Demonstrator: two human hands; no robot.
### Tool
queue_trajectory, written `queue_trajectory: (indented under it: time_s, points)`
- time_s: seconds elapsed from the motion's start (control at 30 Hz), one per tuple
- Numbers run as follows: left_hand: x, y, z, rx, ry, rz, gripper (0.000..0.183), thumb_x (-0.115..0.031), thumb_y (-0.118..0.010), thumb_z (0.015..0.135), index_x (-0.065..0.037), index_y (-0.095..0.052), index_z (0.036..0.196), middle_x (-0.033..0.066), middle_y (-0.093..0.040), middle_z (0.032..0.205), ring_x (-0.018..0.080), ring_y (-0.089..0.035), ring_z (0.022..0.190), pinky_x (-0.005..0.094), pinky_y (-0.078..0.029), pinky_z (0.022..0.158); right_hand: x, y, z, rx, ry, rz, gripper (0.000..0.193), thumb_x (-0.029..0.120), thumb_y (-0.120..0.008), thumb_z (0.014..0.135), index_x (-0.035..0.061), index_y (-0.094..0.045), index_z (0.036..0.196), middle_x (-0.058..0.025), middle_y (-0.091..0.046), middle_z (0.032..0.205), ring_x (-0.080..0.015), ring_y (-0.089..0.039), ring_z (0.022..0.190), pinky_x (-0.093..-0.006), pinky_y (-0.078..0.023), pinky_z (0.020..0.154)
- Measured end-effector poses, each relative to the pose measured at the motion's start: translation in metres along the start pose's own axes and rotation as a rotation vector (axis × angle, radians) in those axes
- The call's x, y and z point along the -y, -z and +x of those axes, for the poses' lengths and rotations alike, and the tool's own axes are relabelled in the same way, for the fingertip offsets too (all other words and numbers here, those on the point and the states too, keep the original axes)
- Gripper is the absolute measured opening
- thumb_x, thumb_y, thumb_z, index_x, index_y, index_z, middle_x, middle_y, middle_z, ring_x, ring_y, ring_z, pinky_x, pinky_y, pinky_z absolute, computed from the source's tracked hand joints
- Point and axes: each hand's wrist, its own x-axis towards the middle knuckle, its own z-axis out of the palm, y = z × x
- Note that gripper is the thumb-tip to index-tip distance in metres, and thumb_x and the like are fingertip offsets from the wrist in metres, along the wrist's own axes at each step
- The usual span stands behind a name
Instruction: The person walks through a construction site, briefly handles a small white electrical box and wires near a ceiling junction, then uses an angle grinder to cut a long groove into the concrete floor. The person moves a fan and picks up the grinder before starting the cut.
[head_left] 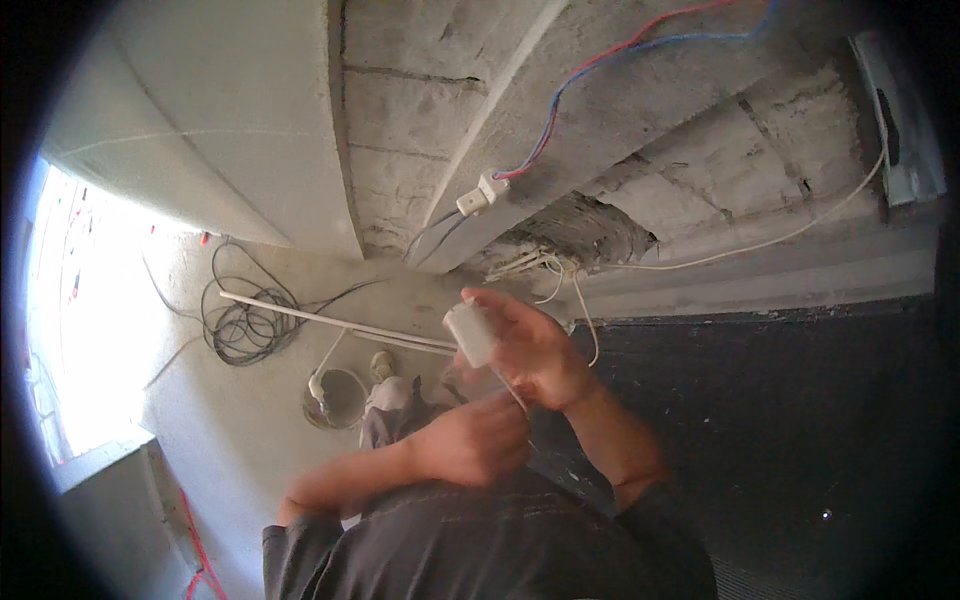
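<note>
My right hand (540, 352) has its fingers wrapped round a small white box-shaped piece (470, 334), held up in front of my body. From the lower end of this piece a thin pale cord (512, 388) runs down toward my left hand (478, 440). The fingers of my left hand are curled closed beside the cord, just below my right hand. The back of the hand hides what they hold, and both hands are slightly blurred.
A white fitting (482, 195) with red and blue wires is on the concrete beam ahead. Coiled black cable (250, 325) and long white tubes (300, 314) lie at left, near a bucket (312, 408). A dark panel (740, 420) is at right; a white cable (740, 262) runs along the wall.
</note>
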Motion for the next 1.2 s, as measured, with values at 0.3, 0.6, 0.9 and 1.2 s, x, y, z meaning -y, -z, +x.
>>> queue_trajectory:
  time_s: [0.3,0.6,0.9,1.2]
  points:
    - [0.001,0.023,-0.042,-0.551,0.737,-0.258,0.048,-0.002,-0.074,0.077,0.000,-0.066,0.125,0.0210,-0.062,0.129,0.0349,-0.063,0.115,0.0441,-0.052,0.098,-0.036,0.003,-0.001,-0.178,0.490,-0.378,0.070,-0.006,-0.076,0.087,0.0023,-0.043,0.149,-0.0097,-0.057,0.135,-0.0183,-0.056,0.128,-0.0348,-0.050,0.105]
    - [0.033,0.004,-0.047,-0.613,0.847,0.049,0.074,0.001,-0.078,0.083,0.000,-0.044,0.149,0.0165,-0.051,0.144,0.0256,-0.056,0.126,0.0396,-0.053,0.098,-0.061,-0.015,0.033,-0.586,0.610,-1.027,0.050,-0.004,-0.076,0.088,0.0007,-0.054,0.133,-0.0097,-0.057,0.126,-0.0197,-0.057,0.126,-0.0335,-0.054,0.098]
    - [0.078,-0.017,-0.046,-1.161,1.052,-1.065,0.070,-0.005,-0.073,0.093,0.001,-0.037,0.153,0.0123,-0.064,0.128,0.0209,-0.066,0.112,0.0377,-0.055,0.096,-0.072,-0.011,0.050,-0.364,0.452,-0.823,0.047,0.002,-0.068,0.095,-0.0020,-0.054,0.139,-0.0144,-0.052,0.143,-0.0248,-0.055,0.130,-0.0384,-0.043,0.114]
    - [0.171,-0.012,-0.049,-0.914,1.047,-0.365,0.040,-0.009,-0.080,0.087,-0.002,-0.069,0.124,0.0111,-0.068,0.106,0.0164,-0.063,0.082,0.0317,-0.053,0.074,-0.021,0.088,0.119,-0.891,0.598,-0.918,0.065,-0.001,-0.068,0.090,0.0052,-0.041,0.149,-0.0133,-0.049,0.147,-0.0275,-0.045,0.142,-0.0467,-0.035,0.119]
